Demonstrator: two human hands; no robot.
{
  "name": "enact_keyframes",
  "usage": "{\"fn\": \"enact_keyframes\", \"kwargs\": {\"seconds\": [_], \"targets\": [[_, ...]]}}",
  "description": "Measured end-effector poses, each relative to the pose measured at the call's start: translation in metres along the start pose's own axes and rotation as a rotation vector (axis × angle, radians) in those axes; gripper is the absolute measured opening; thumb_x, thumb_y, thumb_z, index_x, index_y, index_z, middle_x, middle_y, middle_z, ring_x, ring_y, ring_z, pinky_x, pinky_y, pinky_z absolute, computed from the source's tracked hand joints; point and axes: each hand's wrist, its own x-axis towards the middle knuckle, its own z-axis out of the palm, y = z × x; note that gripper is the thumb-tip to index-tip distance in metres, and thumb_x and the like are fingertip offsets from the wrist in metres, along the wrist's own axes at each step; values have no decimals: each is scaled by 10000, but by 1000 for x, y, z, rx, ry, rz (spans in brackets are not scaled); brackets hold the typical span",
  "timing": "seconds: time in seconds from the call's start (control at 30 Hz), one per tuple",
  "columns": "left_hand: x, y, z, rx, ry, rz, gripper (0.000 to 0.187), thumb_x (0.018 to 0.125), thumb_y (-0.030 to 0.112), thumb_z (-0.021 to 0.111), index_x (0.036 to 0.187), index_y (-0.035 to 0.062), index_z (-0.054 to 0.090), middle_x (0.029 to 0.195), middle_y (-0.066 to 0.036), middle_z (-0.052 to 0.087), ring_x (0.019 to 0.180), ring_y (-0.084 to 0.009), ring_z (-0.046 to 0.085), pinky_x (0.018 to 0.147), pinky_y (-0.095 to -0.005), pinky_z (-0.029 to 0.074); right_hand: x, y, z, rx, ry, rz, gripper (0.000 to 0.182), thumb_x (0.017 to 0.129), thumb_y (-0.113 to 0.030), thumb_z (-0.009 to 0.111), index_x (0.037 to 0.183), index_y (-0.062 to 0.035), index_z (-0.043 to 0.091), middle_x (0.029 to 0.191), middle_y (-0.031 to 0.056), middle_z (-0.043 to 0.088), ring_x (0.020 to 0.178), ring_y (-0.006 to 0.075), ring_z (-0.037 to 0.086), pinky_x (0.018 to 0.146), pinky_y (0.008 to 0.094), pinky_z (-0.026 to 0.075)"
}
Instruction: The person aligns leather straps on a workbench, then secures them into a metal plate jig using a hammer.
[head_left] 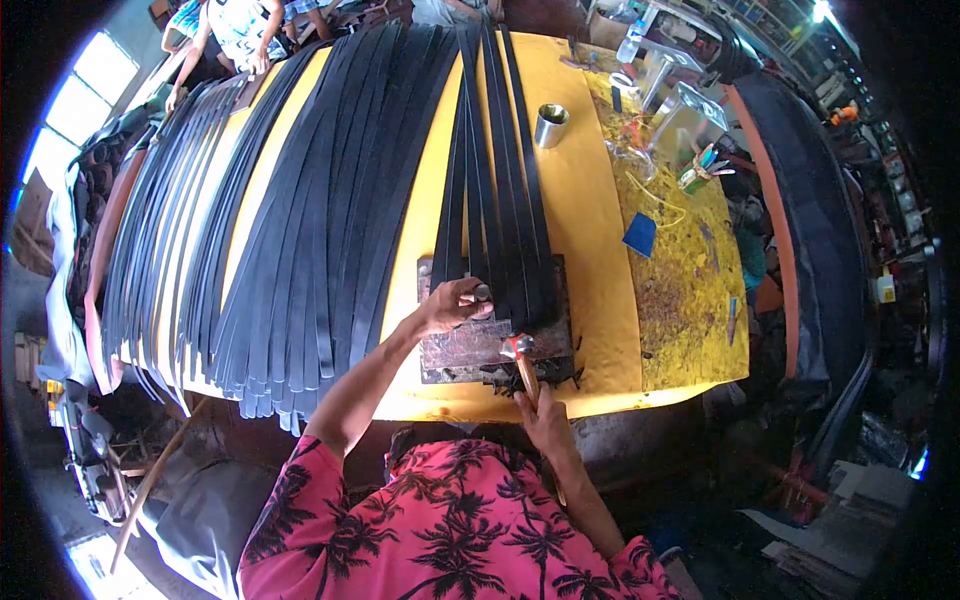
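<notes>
My left hand (452,306) is closed around a short metal punch (483,293), held upright over the ends of several black straps (510,210). My right hand (546,420) grips the wooden handle of a hammer (518,346), its metal head just below and to the right of the punch. Under both lies a dark, worn block (455,350) on the yellow-covered table (600,330). The strap ends rest on the block's upper part. The punch's lower tip is hidden by my fingers. Small dark scraps lie along the block's near edge.
Many more black straps (340,180) fan across the table's left side. A metal cup (551,126), a blue patch (640,234), a pen holder (700,172) and clear containers (690,118) stand or lie on the right. Another person (240,35) is at the far left edge.
</notes>
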Motion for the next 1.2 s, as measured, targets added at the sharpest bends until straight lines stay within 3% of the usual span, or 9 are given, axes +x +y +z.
{"fn": "enact_keyframes", "kwargs": {"seconds": [0.5, 0.87, 0.9, 0.93, 0.97, 1.07, 1.13, 1.17, 1.2], "targets": [[-2, 2, -2, -15, -35, 4, 197, 875, 162, 715, 985, 48, 599, 956, -57, 683, 952, -171, 658, 868, -333, 532, -1, 11, 9, -28, 27, -17, 504, 942, -475, 550, 976, 25, 493, 670, 307, 572, 717, 505, 601, 518, 543, 439], [-15, 9, 5, 37, 54, 34, 231, 867, 144, 722, 1033, 33, 607, 974, -64, 699, 932, -131, 650, 838, -316, 529, 8, -40, -26, 31, -2, 20, 441, 954, -425, 553, 955, 16, 528, 684, 285, 591, 735, 491, 621, 544, 492, 461], [-18, 9, 7, 21, 64, 81, 226, 867, 139, 722, 1030, 31, 607, 973, -68, 703, 916, -128, 653, 826, -316, 530, 10, -58, -37, 43, 106, -82, 428, 960, -405, 554, 929, 21, 530, 660, 229, 595, 634, 398, 644, 521, 448, 454], [-21, 8, 8, 5, 74, 126, 222, 867, 135, 722, 1027, 30, 608, 972, -71, 707, 900, -126, 656, 813, -316, 532, 12, -85, -58, 35, 104, -92, 428, 960, -405, 554, 929, 21, 530, 660, 229, 595, 634, 398, 644, 521, 448, 454], [-24, 15, 9, 34, 93, 81, 233, 865, 136, 723, 1034, 28, 605, 942, -73, 711, 863, -124, 659, 788, -308, 538, 12, -116, -83, 129, 147, -159, 419, 964, -405, 547, 953, 13, 528, 625, 178, 566, 561, 317, 601, 488, 405, 432], [-24, 4, 11, 85, 104, 233, 238, 862, 133, 723, 1033, 32, 593, 890, -96, 707, 816, -141, 666, 722, -323, 542, -2, -175, -133, 353, 412, -416, 397, 985, -408, 495, 1009, -12, 478, 562, 36, 437, 454, 103, 423, 419, 273, 348], [-25, 3, 11, 92, 108, 221, 234, 862, 131, 722, 1029, 33, 591, 879, -107, 700, 798, -157, 670, 702, -338, 537, -4, -226, -151, 592, 486, -639, 383, 995, -411, 447, 1004, -28, 425, 569, 11, 402, 461, 78, 387, 423, 228, 327], [-25, 2, 11, 107, 101, 210, 230, 862, 130, 720, 1025, 34, 589, 869, -118, 694, 780, -174, 673, 682, -353, 532, -2, -226, -142, 596, 509, -658, 408, 993, -435, 434, 959, -30, 401, 583, 24, 418, 455, 80, 388, 416, 232, 336], [-24, 3, 10, 108, 115, 214, 230, 862, 130, 720, 1025, 34, 589, 869, -118, 694, 780, -174, 673, 682, -353, 532, 3, -202, -128, 408, 460, -651, 409, 1004, -425, 430, 957, -19, 427, 571, 14, 400, 439, 110, 387, 409, 251, 346]]}}
